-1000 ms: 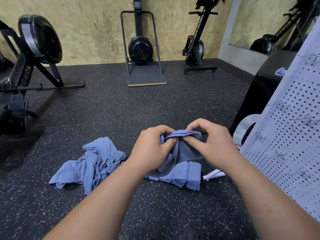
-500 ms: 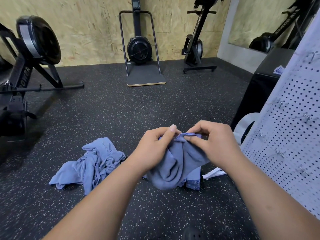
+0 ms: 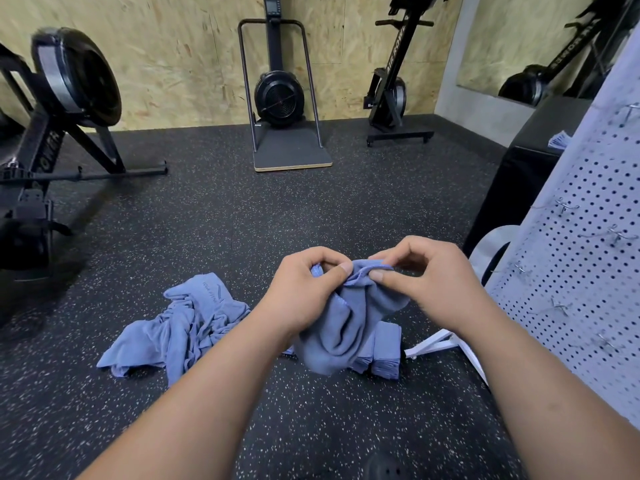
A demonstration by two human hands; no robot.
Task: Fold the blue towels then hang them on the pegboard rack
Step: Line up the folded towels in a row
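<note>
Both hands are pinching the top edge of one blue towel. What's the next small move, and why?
Probably slide the left hand and right hand apart along the hem to spread the towel: it hangs bunched between them, both pinches close together, so it can't yet be folded flat.

The blue towel point(image 3: 341, 323) is looking like soft, matt cloth, as is the crumpled heap point(image 3: 180, 327) at eight o'clock. The floor point(image 3: 214, 216) is showing rough, speckled black rubber. The pegboard point(image 3: 585, 271) at three o'clock is appearing matt, perforated, with thin metal hooks point(image 3: 620, 233). The wall point(image 3: 180, 53) at twelve o'clock is showing coarse chipboard.
</note>
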